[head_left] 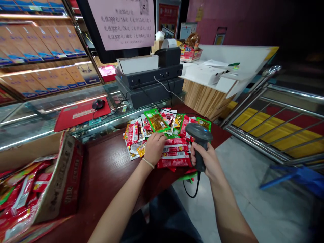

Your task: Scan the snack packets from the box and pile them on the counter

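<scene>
My right hand (206,157) grips the handle of a dark grey barcode scanner (199,136), which has a small blue light on its head and a black cable hanging below. The scanner's head is above the right side of a pile of snack packets (177,158) in red, green and white wrappers. At the pile's near left side, my left hand (155,148) has its fingers curled in on a packet; the fingertips are partly hidden. Just beyond that hand, a green-edged packet (157,120) with brown contents lies on top of the pile.
An open cardboard box (72,168) of similar packets stands at left on the dark red table (106,168). Behind are a glass counter (101,130), a red mouse mat (81,113) and a monitor (121,27) bearing a paper sign. Metal railings (273,125) stand at right.
</scene>
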Demonstrator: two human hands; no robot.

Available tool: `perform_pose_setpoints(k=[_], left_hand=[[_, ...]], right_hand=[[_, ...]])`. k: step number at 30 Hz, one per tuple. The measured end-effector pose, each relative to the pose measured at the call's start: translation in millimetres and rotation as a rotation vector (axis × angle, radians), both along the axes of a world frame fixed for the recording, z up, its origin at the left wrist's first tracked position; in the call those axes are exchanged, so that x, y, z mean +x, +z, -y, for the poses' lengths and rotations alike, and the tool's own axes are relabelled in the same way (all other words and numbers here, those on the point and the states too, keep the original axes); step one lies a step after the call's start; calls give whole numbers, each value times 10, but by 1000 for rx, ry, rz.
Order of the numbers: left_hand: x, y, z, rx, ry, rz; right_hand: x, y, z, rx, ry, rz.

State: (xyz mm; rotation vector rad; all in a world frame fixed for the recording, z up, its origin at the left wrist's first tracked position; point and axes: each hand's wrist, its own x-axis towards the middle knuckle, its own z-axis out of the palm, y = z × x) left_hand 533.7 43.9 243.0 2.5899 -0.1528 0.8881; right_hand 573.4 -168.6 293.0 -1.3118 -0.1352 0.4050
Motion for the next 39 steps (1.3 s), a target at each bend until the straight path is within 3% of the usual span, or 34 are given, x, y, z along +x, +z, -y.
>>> perform_pose_setpoints(k=[7,12,19,24,28,33,39], left_hand=[[-175,113,-40,-67,51,-1],[-509,456,-207,-211,161,116],[-1473,1169,-612,-261,266,198],[-2339,1412,-1096,-188,428,143],[-3026,1382,-1596,-227,558,46],[-3755,1177,-2231,-203,701,-169],[-4154,809,-2774,-357,633,-571]], right_hand=[[-115,104,-94,-35,25,-7],[-277,274,-316,-61,113,19],[-621,541,-1102,-75,399,109],[-968,621,-1730,-103,600,186],[-1285,643,-2148,-143,774,180],[-1653,600,-2581,-143,930,221],[-1914,527,-2855,-190,1028,188]])
